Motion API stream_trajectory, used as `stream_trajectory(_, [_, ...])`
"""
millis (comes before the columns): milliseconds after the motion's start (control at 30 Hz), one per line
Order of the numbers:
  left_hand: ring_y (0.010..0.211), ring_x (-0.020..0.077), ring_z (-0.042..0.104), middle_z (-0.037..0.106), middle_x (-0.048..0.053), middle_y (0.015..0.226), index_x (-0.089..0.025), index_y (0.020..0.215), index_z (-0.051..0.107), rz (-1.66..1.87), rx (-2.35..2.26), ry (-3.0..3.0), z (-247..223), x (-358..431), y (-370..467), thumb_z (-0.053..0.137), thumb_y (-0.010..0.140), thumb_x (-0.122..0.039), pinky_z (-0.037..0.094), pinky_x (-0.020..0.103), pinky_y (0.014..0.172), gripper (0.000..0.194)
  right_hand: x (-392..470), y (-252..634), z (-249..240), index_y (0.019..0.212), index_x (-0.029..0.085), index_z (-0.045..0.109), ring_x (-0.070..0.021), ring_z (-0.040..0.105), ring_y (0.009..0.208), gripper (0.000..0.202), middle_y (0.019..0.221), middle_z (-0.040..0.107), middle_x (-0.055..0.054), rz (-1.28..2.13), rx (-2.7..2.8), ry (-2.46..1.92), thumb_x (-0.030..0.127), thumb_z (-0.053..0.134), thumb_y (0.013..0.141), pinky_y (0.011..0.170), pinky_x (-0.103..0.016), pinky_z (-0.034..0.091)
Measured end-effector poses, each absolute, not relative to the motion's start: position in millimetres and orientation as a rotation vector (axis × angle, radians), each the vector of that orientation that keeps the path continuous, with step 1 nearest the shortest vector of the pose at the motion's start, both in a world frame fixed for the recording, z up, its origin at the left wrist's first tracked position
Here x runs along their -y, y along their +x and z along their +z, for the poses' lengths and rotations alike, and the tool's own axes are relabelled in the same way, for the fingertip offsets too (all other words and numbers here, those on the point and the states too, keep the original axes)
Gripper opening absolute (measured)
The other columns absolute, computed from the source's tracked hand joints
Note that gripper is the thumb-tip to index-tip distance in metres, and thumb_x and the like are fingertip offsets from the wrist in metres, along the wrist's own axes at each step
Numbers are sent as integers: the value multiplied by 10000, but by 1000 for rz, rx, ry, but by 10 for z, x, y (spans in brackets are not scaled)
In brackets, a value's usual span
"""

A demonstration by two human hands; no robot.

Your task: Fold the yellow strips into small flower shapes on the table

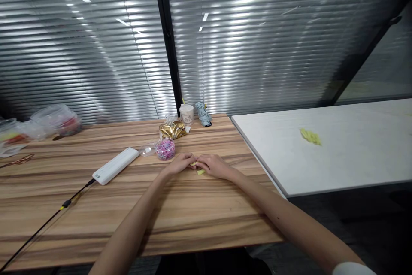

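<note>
Over the wooden table (193, 219), my left hand (181, 163) and my right hand (213, 166) meet at the fingertips. Both hands are closed on a small yellow piece (193, 164) between them. Another yellow strip (201, 172) shows just under the fingers of my right hand. Behind my left hand stands a round clear tub (165, 149) filled with pink and purple bits, with a clear lid (147, 149) beside it.
A white power strip (116, 165) with a black cable, and scissors (22, 160), lie left. Behind are a gold packet (173, 129), a paper cup (186, 113) and a blue-grey wrapper (204, 114). Clear containers (58, 118) stand far left; yellow strips (310, 136) lie on the white table (347, 155).
</note>
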State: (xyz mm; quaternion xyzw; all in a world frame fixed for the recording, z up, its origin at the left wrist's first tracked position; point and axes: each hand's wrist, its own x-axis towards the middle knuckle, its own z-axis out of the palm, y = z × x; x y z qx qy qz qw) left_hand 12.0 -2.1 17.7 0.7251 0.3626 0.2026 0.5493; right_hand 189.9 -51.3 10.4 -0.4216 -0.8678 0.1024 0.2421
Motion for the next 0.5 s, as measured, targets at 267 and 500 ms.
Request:
stream_trajectory(267, [691, 145, 530, 576, 25, 679, -119, 690, 577, 497, -841, 1628, 235, 58, 143, 552, 685, -457, 428, 267, 689, 338, 517, 1893, 115, 942, 198, 599, -154, 579, 781, 240, 890, 650, -45, 293, 2366, -1139, 257, 375, 882, 694, -238, 377])
stream_trajectory(500, [778, 154, 551, 613, 59, 770, -98, 750, 607, 523, -753, 1372, 258, 77, 132, 625, 665, -386, 402, 314, 826, 301, 512, 1898, 132, 934, 185, 607, -153, 574, 752, 259, 871, 648, -52, 266, 2341, -1168, 263, 364, 888, 658, -234, 374])
